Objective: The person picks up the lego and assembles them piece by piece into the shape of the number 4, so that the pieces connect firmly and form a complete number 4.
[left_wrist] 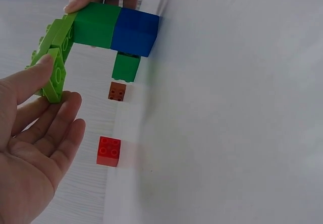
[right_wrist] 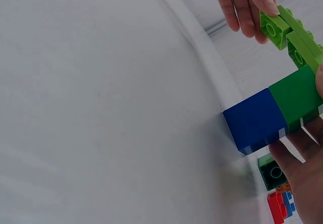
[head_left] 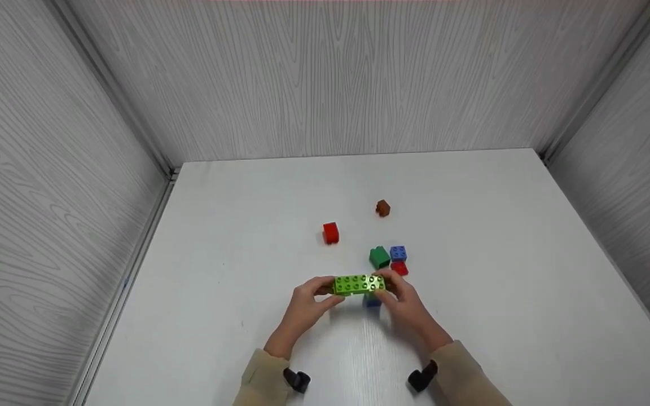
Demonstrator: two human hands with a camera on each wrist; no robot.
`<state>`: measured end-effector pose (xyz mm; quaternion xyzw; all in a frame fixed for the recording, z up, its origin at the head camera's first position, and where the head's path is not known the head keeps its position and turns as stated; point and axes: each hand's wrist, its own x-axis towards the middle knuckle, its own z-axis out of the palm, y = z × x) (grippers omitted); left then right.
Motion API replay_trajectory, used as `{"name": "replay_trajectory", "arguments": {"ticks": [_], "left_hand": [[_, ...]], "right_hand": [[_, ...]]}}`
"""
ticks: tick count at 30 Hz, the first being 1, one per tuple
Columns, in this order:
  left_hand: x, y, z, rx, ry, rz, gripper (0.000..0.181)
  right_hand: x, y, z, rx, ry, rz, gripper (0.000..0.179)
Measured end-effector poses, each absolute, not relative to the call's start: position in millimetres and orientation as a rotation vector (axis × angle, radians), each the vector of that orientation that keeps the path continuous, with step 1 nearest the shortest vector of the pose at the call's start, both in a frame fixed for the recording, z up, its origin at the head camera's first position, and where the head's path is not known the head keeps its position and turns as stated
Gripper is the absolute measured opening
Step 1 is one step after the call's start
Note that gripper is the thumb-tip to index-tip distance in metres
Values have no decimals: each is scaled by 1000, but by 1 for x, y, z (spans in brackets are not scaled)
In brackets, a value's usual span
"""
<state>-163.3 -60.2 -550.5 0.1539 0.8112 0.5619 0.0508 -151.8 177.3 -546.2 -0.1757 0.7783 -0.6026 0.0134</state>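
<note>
Both hands hold one toy-brick assembly up over the table. Its top is a long light green studded piece; joined under its right end are a dark green brick and a blue brick. My left hand pinches a smaller light green brick at the left end between thumb and fingers. At the other end, my right hand grips the assembly near the dark green brick, thumb in front and fingers behind. In the right wrist view, part of the right hand lies beyond the frame.
Beyond the hands on the white table lie a loose green brick, a small blue brick and a red piece. Farther back are a red brick and a brown brick. Grey wood-grain panels enclose the table.
</note>
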Motion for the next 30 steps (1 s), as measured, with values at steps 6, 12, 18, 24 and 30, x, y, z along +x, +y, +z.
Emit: {"name": "replay_trajectory", "arguments": {"ticks": [6, 12, 18, 24, 30], "left_hand": [[-166, -60, -553, 498, 2453, 1733, 44], [-169, -59, -552, 518, 2438, 1758, 46], [-169, -58, -554, 516, 2392, 1806, 49], [-167, -56, -552, 352, 2269, 1875, 49], [-167, -53, -547, 197, 2119, 1927, 50]], "right_hand": [[-153, 178, -546, -512, 2404, -1875, 33], [-153, 177, -544, -515, 2403, -1875, 34], [-151, 176, -546, -539, 2418, -1875, 33], [-150, 175, -547, -540, 2418, -1883, 32], [-150, 176, -548, -605, 2433, -1921, 30]]}}
